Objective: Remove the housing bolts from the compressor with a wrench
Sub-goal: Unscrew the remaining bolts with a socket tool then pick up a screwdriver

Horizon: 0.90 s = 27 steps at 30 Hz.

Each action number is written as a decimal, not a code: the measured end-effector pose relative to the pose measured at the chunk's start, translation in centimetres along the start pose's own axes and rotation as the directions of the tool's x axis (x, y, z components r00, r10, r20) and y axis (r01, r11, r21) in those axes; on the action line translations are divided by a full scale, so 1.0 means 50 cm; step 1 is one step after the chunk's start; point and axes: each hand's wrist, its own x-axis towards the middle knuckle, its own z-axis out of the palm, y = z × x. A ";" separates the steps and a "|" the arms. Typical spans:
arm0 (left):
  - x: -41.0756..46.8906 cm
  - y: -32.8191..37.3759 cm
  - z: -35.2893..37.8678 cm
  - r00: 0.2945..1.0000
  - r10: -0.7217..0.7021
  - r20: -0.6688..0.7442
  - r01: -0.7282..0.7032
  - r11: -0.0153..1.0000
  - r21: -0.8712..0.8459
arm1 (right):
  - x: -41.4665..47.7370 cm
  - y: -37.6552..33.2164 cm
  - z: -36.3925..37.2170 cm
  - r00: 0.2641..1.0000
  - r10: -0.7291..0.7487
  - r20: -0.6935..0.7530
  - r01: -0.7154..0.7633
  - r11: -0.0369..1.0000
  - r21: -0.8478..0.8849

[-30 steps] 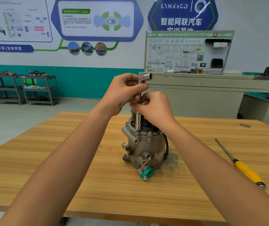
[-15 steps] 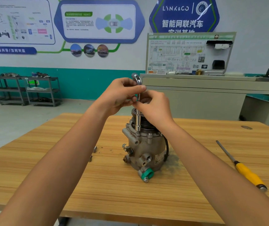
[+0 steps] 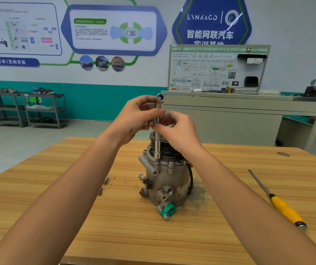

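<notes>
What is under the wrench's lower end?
The wrench stands upright, its socket end down on the compressor's top flange. Whatever bolt head it sits over is covered by the socket. Another bolt shows on the flange just right of it.

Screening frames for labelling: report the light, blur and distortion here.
Head view: soft, even indoor light, faint shadows on the table; wide-angle stretch on the forearms at the edges; wrench and compressor sharp, wall posters softer; a glare streak on the blue sign.

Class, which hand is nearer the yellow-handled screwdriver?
Right. The right hand pinches the wrench, up-left of the screwdriver; the left hand grips the wrench farther left.
</notes>
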 end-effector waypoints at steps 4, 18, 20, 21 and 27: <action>-0.001 0.009 -0.011 0.993 0.024 0.117 -0.036 0.995 0.096 | 0.000 0.002 -0.002 0.999 0.029 0.029 -0.029 1.000 0.008; -0.001 0.007 -0.013 0.984 -0.035 0.172 0.029 0.999 0.039 | -0.002 -0.005 -0.013 0.994 0.009 0.106 -0.002 0.998 -0.060; 0.001 0.004 -0.016 0.989 -0.027 0.147 0.018 0.998 0.059 | -0.004 -0.006 -0.015 0.990 -0.009 0.140 0.022 0.995 -0.096; 0.002 0.003 -0.015 0.994 -0.013 0.107 0.005 0.997 0.079 | -0.005 -0.006 -0.012 0.990 -0.014 0.139 0.031 0.992 -0.122; 0.011 -0.016 -0.001 0.994 -0.012 -0.107 0.014 1.000 0.020 | -0.010 0.008 0.006 0.998 -0.056 0.039 0.062 0.979 -0.197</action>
